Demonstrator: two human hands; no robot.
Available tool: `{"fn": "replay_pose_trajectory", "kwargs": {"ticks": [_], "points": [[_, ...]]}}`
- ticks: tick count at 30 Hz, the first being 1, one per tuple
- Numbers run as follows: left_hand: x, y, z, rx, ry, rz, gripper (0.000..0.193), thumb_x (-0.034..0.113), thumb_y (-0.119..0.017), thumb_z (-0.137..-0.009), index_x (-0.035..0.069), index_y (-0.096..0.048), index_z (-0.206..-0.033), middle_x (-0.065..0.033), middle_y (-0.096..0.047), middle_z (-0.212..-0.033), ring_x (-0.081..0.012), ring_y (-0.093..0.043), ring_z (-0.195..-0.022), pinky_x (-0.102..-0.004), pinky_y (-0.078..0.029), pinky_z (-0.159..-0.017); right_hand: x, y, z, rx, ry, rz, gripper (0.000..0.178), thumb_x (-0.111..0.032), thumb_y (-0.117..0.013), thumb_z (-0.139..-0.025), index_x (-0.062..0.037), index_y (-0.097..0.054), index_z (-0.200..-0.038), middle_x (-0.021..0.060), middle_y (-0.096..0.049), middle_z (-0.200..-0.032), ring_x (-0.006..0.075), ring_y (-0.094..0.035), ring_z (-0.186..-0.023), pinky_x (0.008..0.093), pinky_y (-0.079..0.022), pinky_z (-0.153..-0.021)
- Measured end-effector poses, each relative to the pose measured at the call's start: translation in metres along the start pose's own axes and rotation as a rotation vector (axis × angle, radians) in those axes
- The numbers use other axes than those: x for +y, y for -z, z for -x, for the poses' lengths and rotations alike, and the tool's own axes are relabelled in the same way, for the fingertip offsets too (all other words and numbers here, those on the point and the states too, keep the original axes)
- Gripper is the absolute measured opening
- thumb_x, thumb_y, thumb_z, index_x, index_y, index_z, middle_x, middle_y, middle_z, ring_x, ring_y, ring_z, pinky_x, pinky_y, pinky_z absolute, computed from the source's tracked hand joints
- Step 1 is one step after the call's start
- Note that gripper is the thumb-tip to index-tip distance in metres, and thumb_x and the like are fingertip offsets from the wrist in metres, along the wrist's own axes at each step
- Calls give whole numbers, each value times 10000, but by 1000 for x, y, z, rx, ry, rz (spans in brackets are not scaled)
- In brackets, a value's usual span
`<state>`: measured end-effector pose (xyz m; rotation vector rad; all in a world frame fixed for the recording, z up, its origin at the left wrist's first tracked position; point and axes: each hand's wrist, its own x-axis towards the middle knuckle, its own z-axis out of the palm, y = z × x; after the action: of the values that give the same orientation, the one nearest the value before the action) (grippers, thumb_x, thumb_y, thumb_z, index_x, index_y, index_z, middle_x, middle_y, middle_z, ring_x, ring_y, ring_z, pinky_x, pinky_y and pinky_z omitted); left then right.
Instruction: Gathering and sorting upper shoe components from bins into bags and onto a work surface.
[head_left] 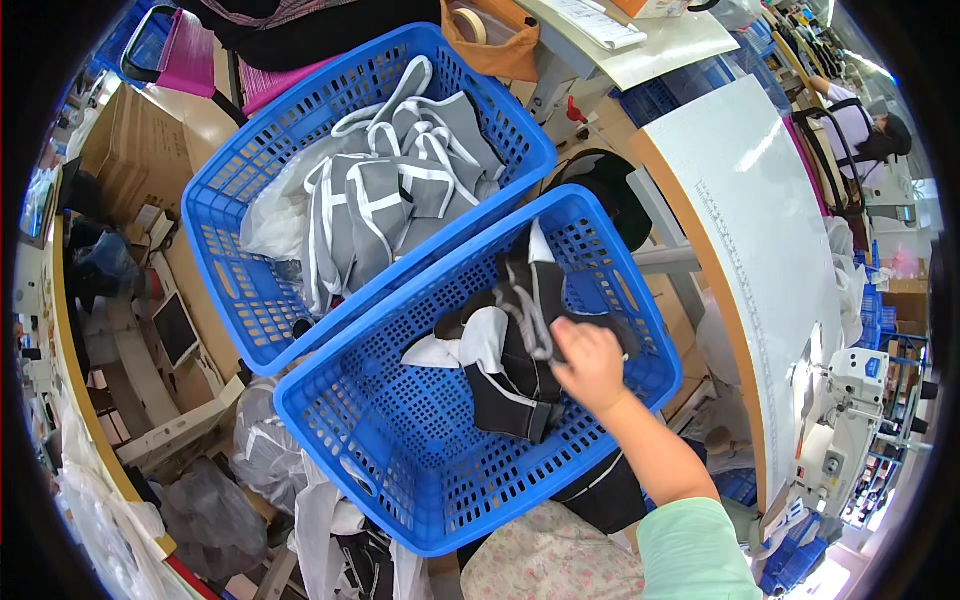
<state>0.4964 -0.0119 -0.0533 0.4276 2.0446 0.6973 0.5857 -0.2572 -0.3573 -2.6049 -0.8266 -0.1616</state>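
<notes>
My right hand (592, 364) reaches into the nearer blue plastic basket (300, 390) from the lower right. Its fingers are curled closed at the edge of a black-and-grey fabric piece (530, 310), which looks smeared by motion. Under and beside it lie more cut black fabric pieces (508, 405) with white parts, heaped toward the basket's right half. A white flap (485, 340) folds over the heap. My left hand is out of the picture.
Behind, a second blue basket (215, 215) holds grey fabric pieces with white trim (370, 205) and a clear plastic bag (280, 205). A white tabletop (745, 230) and a sewing machine (845, 420) stand at right. Plastic bags (215, 520) lie lower left.
</notes>
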Motion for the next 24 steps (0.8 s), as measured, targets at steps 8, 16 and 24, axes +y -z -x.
{"fn": "replay_pose_trajectory", "kwargs": {"ticks": [8,16,24], "points": [[-3,7,-12,-146,43,65,805,733,-399,-762,84,-528,-1221,-150,-639,-902,-254,-583,-650,-392,-485,-568,-95,-148,93,-884,412,309,449,-195,-530,-779,22,-558,-1170,163,-503,-1251,266,-480,-1052,380,-383,-845],[22,333,-256,-125,-34,80,729,663,-412,-817,88,-480,-1260,-148,-614,-863,-227,-524,-591,-355,-436,-522,-61,-207,127,-975,289,464,698,-264,-583,-806,-30,-297,-1398,218,-242,-1448,410,-253,-1311,604,-258,-995],[20,366,-261,-432,-22,207,797,644,-379,-844,64,-325,-1388,-150,-584,-716,-166,-405,-413,-276,-348,-364,-39,-163,88,-1059,150,184,592,-189,-618,-742,-49,-443,-1289,158,-466,-1305,295,-463,-1190,449,-402,-936]]}}
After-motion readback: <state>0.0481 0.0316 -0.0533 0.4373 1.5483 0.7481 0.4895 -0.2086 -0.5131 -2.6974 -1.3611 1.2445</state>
